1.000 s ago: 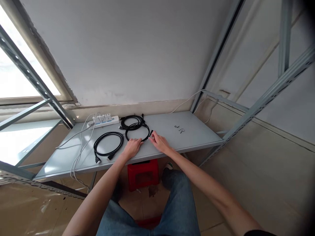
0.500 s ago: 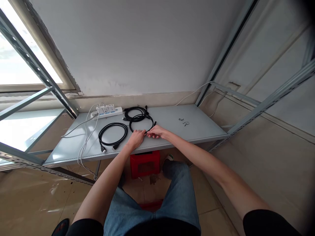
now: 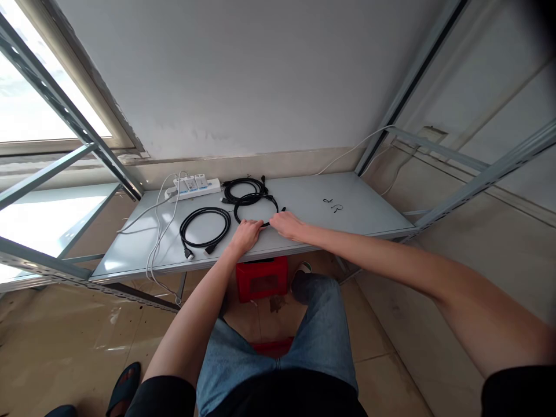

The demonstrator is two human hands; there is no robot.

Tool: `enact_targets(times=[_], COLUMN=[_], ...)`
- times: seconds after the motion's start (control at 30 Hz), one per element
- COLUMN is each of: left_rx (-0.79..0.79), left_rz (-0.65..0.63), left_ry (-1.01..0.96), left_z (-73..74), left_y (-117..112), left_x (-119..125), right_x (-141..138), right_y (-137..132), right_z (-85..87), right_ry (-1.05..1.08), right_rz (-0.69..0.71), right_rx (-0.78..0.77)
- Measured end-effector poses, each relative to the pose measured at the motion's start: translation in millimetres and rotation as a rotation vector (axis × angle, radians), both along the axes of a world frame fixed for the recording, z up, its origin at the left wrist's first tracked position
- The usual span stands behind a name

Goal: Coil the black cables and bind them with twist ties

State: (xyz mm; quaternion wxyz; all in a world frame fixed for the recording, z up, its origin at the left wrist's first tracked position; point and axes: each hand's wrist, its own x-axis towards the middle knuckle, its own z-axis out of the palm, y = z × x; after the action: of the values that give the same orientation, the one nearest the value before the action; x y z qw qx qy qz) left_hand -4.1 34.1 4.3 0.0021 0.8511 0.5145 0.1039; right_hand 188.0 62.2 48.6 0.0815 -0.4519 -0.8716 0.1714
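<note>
A coil of black cable (image 3: 236, 215) lies near the front edge of the grey shelf board (image 3: 299, 194), partly overlapping another coil behind it. My left hand (image 3: 247, 234) is closed on the near side of the front coil. Close beside it, my right hand (image 3: 286, 225) is closed on the same part of the cable, knuckles up. A black cable end (image 3: 284, 209) shows just beyond the right hand. The fingertips and whatever is pinched between them are mostly hidden.
Left of my hands lies another black cable coil (image 3: 182, 227); a further coil (image 3: 226, 191) is behind. A white power strip (image 3: 211, 187) with trailing white cords stands back left. Two thin black ties (image 3: 336, 208) lie right. A red stool (image 3: 262, 265) is below; a sandalled foot (image 3: 125, 385) shows lower left.
My right hand has turned knuckles-up and moved slightly away from the left, which keeps its place on the cable. The view has shifted a little.
</note>
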Motion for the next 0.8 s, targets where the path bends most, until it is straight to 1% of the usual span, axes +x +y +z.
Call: enact_targets(times=[0.03,0.07,0.17,0.2,0.23,0.3,0.37,0.43,0.53,0.6,0.63,0.7,0.77,0.8], left_rx=[0.004,0.005,0.015,0.021,0.028,0.033,0.024,0.015,0.023,0.029,0.030,0.033,0.036,0.036], left_rz=[-0.002,-0.007,-0.025,-0.027,-0.026,-0.026,-0.027,-0.025,-0.016,-0.015,-0.019,-0.021,-0.017,-0.016], left_ry=[0.000,0.003,0.014,0.016,0.018,0.017,0.013,0.012,0.011,0.002,-0.002,-0.009,-0.014,-0.013], left_z=[-0.5,-1.1,-2.8,-3.2,-3.5,-3.9,-4.0,-3.9,-3.3,-3.0,-2.9,-3.2,-4.1,-4.6], left_y=[0.2,0.5,2.1,2.4,2.7,2.8,2.6,2.4,2.1,1.9,1.8,1.5,1.4,1.4], left_x=[-0.1,-0.2,-0.4,-0.5,-0.6,-0.9,-1.2,-1.2,-0.6,0.0,0.2,0.2,-0.1,-0.3], right_x=[2.3,4.6,9.5,10.1,10.2,8.9,6.6,4.9,6.5,9.9,11.4,12.0,8.0,4.7], right_y=[0.2,0.3,0.3,0.3,0.1,-0.2,-1.0,-1.6,-1.4,-0.4,0.0,-0.2,-2.5,-4.1], right_z=[-0.2,-0.4,-1.1,-1.2,-0.9,0.3,1.6,1.7,-0.8,-2.7,-3.3,-3.8,-4.1,-4.2], right_ry=[0.072,0.154,0.463,0.560,0.636,0.706,0.704,0.695,0.685,0.628,0.564,0.344,0.054,-0.071], right_rz=[-0.079,-0.163,-0.416,-0.487,-0.541,-0.570,-0.536,-0.500,-0.492,-0.453,-0.411,-0.280,-0.097,0.003], right_rx=[-0.068,-0.173,-0.625,-0.757,-0.850,-0.961,-1.024,-1.050,-1.010,-0.903,-0.800,-0.501,-0.168,-0.045])
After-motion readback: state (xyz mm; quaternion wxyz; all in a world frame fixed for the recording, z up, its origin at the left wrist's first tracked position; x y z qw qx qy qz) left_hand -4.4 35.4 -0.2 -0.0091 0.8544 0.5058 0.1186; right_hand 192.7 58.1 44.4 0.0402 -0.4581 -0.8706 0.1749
